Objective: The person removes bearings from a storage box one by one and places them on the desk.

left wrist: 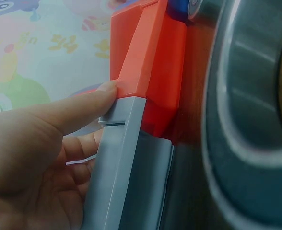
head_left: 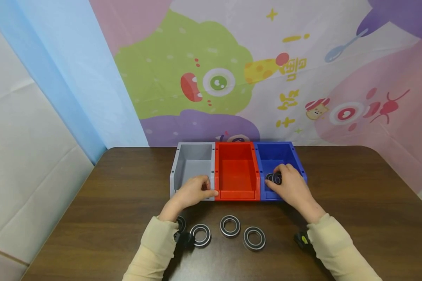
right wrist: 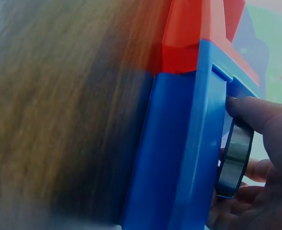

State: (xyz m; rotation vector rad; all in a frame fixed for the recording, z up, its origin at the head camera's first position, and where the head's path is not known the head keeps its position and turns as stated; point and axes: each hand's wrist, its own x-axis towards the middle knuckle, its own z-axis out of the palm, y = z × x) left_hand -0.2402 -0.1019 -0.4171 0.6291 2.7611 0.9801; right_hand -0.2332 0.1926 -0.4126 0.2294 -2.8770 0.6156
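Note:
My right hand [head_left: 294, 186] reaches into the front of the blue bin [head_left: 299, 158] and grips a ball bearing [right wrist: 236, 158] between thumb and fingers. Beside it in that bin, a dark ring [head_left: 269, 178] partly shows. My left hand [head_left: 194, 190] is at the front of the grey bin [head_left: 174, 171]. Its thumb touches the rim where grey meets the red bin [head_left: 237, 194], while the other fingers bend loosely behind the grey front wall, holding nothing. A bearing [left wrist: 217, 143] looms close and blurred in the left wrist view.
In front of the bins, bearings lie on the brown table [head_left: 126, 187]: one in the middle [head_left: 230, 226], one to its right [head_left: 254, 238], one to its left [head_left: 204, 244], and another [head_left: 181, 223] half hidden by the left wrist. A cartoon-printed cloth [head_left: 154, 74] hangs behind.

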